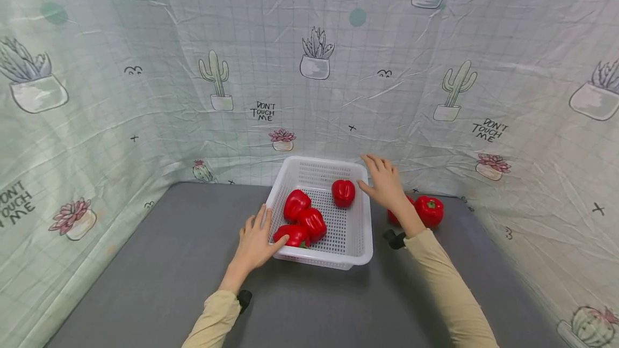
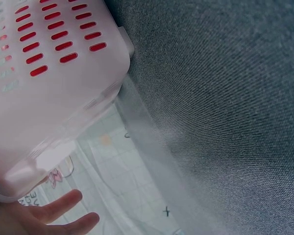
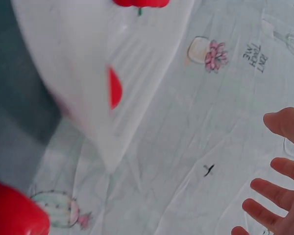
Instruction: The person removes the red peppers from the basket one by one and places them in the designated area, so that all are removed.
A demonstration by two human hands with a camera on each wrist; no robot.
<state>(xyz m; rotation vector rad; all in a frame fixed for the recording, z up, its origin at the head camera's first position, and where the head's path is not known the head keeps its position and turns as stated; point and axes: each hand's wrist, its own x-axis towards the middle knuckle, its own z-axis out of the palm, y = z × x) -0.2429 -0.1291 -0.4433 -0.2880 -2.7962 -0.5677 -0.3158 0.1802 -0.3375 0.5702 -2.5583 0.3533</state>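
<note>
A white perforated plastic basket (image 1: 361,254) stands on the grey surface. Inside it, three red bell peppers (image 1: 313,224) cluster at the left, and another red bell pepper (image 1: 343,193) lies at the back right. My left hand (image 1: 255,241) rests at the basket's front left corner, its thumb over the rim and its fingers extended along the outside. In the left wrist view, two straight fingers (image 2: 63,205) show beside the basket wall (image 2: 54,103). Near the back right rim is my right hand (image 1: 384,182), fingers spread and holding nothing; the right wrist view shows it apart from the basket (image 3: 83,73).
To the right of the basket, a red bell pepper (image 1: 429,211) sits on the grey surface (image 1: 193,262), with another (image 1: 393,218) partly hidden behind my right forearm. A cactus-print sheet (image 1: 314,101) hangs at the back and sides.
</note>
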